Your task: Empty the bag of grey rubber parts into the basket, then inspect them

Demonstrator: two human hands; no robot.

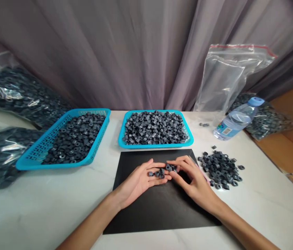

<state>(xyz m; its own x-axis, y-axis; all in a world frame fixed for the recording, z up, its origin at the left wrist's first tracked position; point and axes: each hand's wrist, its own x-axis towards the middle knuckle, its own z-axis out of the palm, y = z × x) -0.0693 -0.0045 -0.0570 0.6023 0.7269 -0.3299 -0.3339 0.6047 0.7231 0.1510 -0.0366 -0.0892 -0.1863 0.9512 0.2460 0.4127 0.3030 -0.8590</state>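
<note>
My left hand (138, 180) lies palm up over a black mat (146, 211), its fingers stretched out to the right. Several small dark grey plastic rings (159, 173) rest on those fingers. My right hand (190, 175) meets the left fingertips from the right, thumb and fingers closed around a few more grey rings (170, 168). Partly hidden behind the right hand is a thin pink-edged object (205, 175) that I cannot make out. Beside it, a loose pile of grey rings (220, 168) lies on the white table (260, 208).
Two blue baskets (156, 146) (58, 167) hold many grey rings. Bags of rings (13, 93) stand at left, another bag (268, 121) at right. A water bottle (237, 119) leans near a clear zip bag (221, 80). Cardboard (292, 146) edges the right side; a curtain (125, 52) hangs behind.
</note>
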